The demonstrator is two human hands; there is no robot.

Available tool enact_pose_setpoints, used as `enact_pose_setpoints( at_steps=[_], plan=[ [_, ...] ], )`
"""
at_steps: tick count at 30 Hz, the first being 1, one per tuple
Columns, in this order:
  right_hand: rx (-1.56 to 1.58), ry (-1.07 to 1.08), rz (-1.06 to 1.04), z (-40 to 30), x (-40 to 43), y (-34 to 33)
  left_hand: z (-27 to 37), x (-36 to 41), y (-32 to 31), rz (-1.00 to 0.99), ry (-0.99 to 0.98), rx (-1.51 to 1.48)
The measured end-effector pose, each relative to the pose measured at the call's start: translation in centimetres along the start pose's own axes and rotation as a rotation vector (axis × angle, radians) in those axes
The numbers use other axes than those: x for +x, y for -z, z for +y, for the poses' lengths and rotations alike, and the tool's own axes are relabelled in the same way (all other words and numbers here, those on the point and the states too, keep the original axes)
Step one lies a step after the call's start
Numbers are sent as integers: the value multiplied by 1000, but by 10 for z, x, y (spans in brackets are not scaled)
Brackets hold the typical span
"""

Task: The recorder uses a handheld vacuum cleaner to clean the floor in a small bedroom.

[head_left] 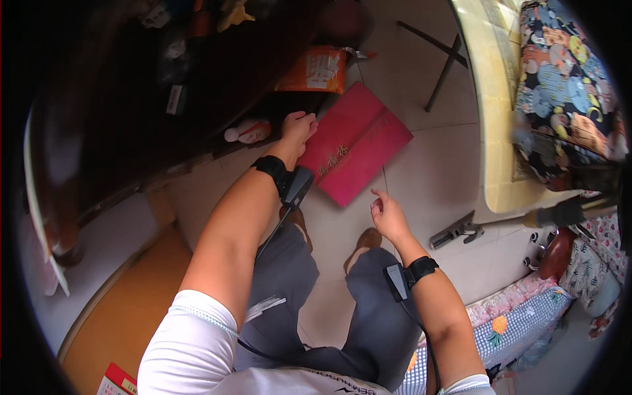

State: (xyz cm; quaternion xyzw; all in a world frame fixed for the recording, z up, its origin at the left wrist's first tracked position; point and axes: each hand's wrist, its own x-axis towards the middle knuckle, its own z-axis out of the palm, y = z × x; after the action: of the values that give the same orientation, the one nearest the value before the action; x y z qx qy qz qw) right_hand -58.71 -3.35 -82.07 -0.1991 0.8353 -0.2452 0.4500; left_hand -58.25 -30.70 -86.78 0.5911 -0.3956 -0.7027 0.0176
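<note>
A flat red box [363, 148] with gold writing is tilted in view before me, over the tiled floor. My left hand [299, 129] is at its left edge, fingers bent and close together. Whether those fingers grip the box or only lie against it, I cannot tell. Just off the box's lower right side is my right hand [389, 213], apart from it, with the index finger stretched out and nothing visible in the grasp. Each wrist wears a black strap with a small device, the left one [296, 187] and the right one [399, 280].
An orange container [316, 69] stands beyond the box, beside a dark table [148, 128]. A red and white figurine [249, 131] lies at the table's edge. On the right are a yellow-covered table [498, 173] with patterned fabric [563, 89], and a dark metal leg [444, 74]. Pineapple-print bedding [513, 326] lies lower right.
</note>
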Motion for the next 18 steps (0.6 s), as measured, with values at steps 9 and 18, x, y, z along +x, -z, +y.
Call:
enact_pose_setpoints(
  at_steps=[9, 18],
  plan=[
    [610, -543, 405, 44, 89, -65, -3, 107, -59, -124, 368, -529],
    [1016, -392, 492, 71, 107, -84, 5, 131, -80, 174, 101, -523]
  ],
)
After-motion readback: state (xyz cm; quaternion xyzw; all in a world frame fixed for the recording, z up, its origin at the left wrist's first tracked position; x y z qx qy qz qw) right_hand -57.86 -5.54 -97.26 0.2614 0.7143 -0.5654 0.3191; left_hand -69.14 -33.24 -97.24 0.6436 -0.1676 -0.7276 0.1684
